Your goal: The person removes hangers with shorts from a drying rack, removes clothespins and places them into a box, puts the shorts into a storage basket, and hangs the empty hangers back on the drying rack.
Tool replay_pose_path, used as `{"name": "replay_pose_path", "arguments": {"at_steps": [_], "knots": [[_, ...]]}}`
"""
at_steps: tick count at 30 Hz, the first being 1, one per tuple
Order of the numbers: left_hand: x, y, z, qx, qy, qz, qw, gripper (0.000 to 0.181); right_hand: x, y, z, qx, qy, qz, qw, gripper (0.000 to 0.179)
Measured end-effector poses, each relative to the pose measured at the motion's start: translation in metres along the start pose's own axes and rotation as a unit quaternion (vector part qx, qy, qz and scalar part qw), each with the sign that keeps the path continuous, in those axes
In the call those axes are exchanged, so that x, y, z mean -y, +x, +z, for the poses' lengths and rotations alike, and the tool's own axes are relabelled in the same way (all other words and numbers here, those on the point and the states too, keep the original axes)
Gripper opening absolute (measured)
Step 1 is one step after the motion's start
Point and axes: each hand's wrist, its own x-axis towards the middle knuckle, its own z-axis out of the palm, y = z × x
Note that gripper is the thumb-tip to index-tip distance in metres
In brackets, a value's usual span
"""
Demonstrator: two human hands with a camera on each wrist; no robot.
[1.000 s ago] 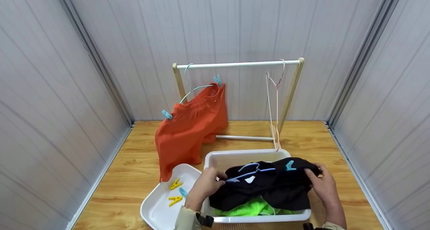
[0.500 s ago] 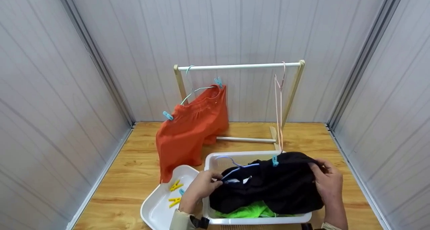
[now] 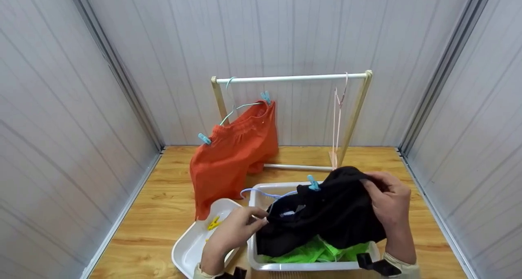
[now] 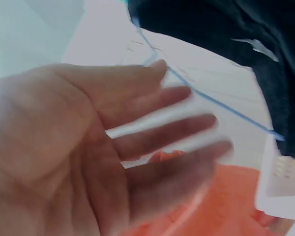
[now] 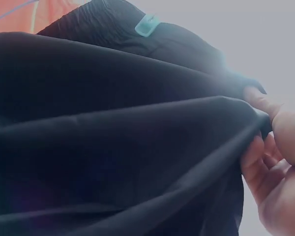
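My right hand (image 3: 389, 201) is pinching the black cloth (image 3: 322, 213) at its right end, with the thumb on one side and the fingers on the other. My left hand (image 3: 236, 228) is hovering at the cloth's left end with a loose grip, its fingers stretching out apart beside the blue hanger (image 4: 226, 106); I can't tell if the tips are touching it. The black cloth is drooping over the white basket (image 3: 310, 266), and a blue peg (image 3: 313, 183) is biting its far edge. The hanger's hook is poking out past the basket's left rim. Below, bright green cloth (image 3: 310, 252) is lying in the basket. To the left, a white tray (image 3: 191, 246) is sitting on the counter (image 3: 138, 226), with a yellow peg (image 3: 213, 223) showing in it. Farther back, a rack (image 3: 293, 78) is standing. Orange shorts (image 3: 230, 160) are hanging from its left part on a pale green hanger (image 3: 228, 116), and two light blue pegs (image 3: 204, 138) are pinching their waist. A pink hanger (image 3: 339, 101) is dangling at the rack's right.
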Motion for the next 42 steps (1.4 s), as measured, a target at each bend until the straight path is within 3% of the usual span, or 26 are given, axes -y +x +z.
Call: {"name": "replay_pose_path", "arguments": {"at_steps": [5, 10, 15, 21, 28, 34, 39, 42], "knots": [[-0.027, -0.003, -0.010, -0.066, -0.052, 0.079, 0.9933, 0.013, 0.015, 0.015, 0.009, -0.036, -0.008, -0.094, 0.9949, 0.021], [-0.040, 0.001, -0.013, -0.144, -0.055, 0.159, 0.9751, 0.019, 0.020, 0.027, 0.018, -0.052, -0.002, -0.164, 0.9851, 0.024], [-0.041, 0.014, -0.012, -0.205, -0.049, 0.200, 0.9569, 0.019, 0.020, 0.033, 0.033, -0.031, 0.013, -0.205, 0.9782, 0.023], [-0.038, 0.025, -0.009, -0.239, -0.061, 0.186, 0.9510, 0.023, 0.016, 0.031, 0.052, 0.024, 0.015, -0.217, 0.9757, 0.031], [-0.028, 0.036, -0.006, -0.220, -0.081, 0.173, 0.9568, 0.033, -0.006, 0.023, 0.072, 0.054, 0.005, -0.221, 0.9738, 0.033], [-0.030, 0.043, -0.005, -0.240, -0.113, 0.180, 0.9473, 0.036, -0.013, 0.022, 0.084, 0.065, 0.005, -0.239, 0.9689, 0.035], [-0.042, 0.038, -0.012, -0.233, -0.175, 0.125, 0.9484, 0.036, -0.015, 0.023, 0.088, 0.077, -0.012, -0.265, 0.9610, 0.036], [-0.040, 0.037, -0.013, -0.238, -0.211, 0.098, 0.9430, 0.027, -0.016, 0.023, 0.090, 0.084, -0.028, -0.275, 0.9574, 0.033]]}}
